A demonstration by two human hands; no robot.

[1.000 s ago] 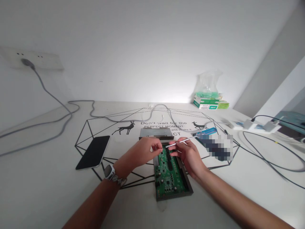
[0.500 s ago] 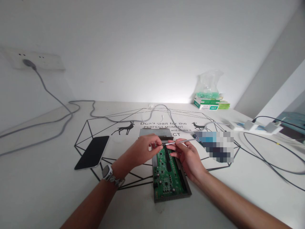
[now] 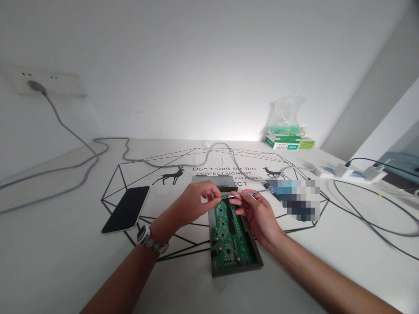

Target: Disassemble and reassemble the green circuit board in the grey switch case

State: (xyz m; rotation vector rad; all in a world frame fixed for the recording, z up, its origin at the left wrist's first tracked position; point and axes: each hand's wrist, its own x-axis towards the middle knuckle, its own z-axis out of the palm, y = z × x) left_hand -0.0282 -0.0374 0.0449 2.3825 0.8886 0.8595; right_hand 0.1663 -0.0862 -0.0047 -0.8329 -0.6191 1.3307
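white table [image 3: 183,279]; half-curled right hand [image 3: 260,214] pinching screwdriver [image 3: 258,192] above circuit board [image 3: 225,244]

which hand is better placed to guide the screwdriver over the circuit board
Right hand, probably: its fingers grip the screwdriver by its shaft, above the far end of the circuit board. The left hand is only near the tip; its hold is unclear.

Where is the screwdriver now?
In the head view, right of centre, the screwdriver is in the right grip, its tip near the left grip and circuit board.
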